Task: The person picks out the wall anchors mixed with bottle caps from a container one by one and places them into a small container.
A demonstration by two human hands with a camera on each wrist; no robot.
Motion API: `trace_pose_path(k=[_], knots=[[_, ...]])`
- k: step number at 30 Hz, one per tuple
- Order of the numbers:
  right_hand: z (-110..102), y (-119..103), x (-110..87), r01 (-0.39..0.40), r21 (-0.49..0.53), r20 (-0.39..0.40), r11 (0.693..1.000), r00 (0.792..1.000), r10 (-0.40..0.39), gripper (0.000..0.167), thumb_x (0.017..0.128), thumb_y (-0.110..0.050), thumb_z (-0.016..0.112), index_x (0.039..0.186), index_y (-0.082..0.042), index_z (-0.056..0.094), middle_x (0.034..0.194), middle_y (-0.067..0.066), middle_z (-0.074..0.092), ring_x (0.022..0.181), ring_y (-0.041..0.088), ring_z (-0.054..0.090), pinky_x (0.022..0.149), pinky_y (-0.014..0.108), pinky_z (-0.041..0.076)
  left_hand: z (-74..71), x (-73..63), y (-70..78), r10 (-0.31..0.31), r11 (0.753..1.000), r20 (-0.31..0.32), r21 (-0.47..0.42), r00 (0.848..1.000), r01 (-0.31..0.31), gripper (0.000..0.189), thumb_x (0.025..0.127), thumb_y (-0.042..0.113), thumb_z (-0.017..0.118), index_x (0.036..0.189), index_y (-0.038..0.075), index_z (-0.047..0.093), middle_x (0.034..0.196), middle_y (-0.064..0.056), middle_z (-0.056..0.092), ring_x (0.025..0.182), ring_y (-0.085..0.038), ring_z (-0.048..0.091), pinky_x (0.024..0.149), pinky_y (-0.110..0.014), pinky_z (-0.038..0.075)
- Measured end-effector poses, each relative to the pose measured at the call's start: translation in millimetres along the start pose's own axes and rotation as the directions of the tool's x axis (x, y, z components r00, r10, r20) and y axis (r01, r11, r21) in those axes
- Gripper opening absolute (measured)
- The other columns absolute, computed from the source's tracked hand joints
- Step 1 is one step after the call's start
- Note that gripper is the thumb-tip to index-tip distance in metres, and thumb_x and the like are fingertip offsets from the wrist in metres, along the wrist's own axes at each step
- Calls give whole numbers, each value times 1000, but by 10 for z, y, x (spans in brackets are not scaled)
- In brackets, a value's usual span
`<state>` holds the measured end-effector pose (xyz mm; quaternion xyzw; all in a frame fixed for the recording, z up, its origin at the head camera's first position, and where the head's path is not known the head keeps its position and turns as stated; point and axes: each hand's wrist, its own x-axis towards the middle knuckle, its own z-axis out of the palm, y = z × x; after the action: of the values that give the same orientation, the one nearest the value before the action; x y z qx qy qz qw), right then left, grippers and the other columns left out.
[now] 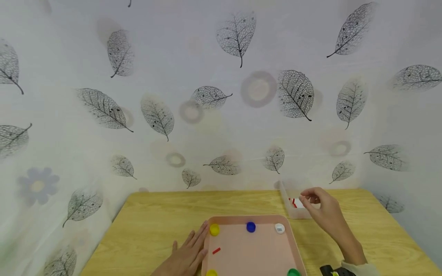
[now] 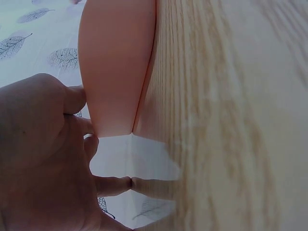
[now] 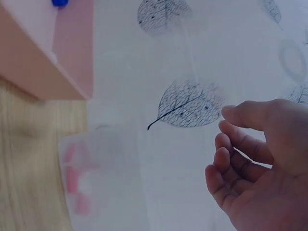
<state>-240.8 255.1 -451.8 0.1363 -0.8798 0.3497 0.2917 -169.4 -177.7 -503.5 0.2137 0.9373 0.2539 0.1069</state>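
A pink tray (image 1: 255, 251) lies in front of me, holding a short red strip (image 1: 216, 250) near its left side. Against the tray's left edge rests my left hand (image 1: 188, 255), fingers extended; the left wrist view shows it beside the tray's outer wall (image 2: 115, 67). My right hand (image 1: 326, 212) hovers over the near side of a clear plastic box (image 1: 300, 215), thumb and forefinger tips close together. Its fingers (image 3: 240, 168) are loosely curled, with nothing visible between them. Inside the box are several red pieces (image 1: 294, 203) and something white.
Round caps sit along the tray's edges: yellow (image 1: 214, 229), blue (image 1: 250, 227) and white (image 1: 279, 228) at the back, another yellow (image 1: 211, 273) and a green (image 1: 294, 272) nearer. A leaf-patterned sheet (image 1: 221, 130) stands behind the wooden table (image 1: 159, 209).
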Motion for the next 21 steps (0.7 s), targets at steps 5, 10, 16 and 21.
trace_pose_path(k=[5, 10, 16, 21], knots=[[-35, -175, 17, 8, 30, 11, 1000, 1000, -8, 12, 91, -3, 76, 100, -7, 70, 89, -4, 67, 77, 4, 56, 72, 17, 49, 13, 6, -12, 5, 1000, -4, -4, 1000, -5, 61, 113, 44, 28, 167, 24, 10, 173, -1, 8, 146, -53, 28, 88, -95, 10], [-38, -318, 11, 27, 72, 26, 997, 999, -29, 15, 89, 0, 77, 101, -7, 70, 88, -5, 66, 77, 5, 57, 71, 14, 47, 32, 12, -18, 5, 1000, -6, 5, 1000, -5, 61, 113, 44, 29, 167, 23, 12, 173, -2, 10, 146, -53, 29, 88, -95, 12], [25, -481, -19, 40, 118, 66, 992, 997, -48, 16, 90, -5, 78, 102, -11, 70, 87, -9, 62, 76, 6, 55, 68, 21, 48, 33, 8, -11, -11, 1000, 2, 23, 1000, 11, 61, 112, 46, 28, 167, 25, 12, 173, -1, 10, 146, -52, 29, 88, -94, 13], [103, -607, -46, 71, 185, 101, 980, 991, -91, 18, 91, -3, 77, 104, -12, 69, 92, -9, 64, 79, 7, 55, 70, 21, 49, 21, 3, -11, 5, 1000, -6, 12, 1000, -5, 61, 113, 45, 28, 167, 25, 10, 173, -1, 9, 146, -53, 29, 87, -95, 13]])
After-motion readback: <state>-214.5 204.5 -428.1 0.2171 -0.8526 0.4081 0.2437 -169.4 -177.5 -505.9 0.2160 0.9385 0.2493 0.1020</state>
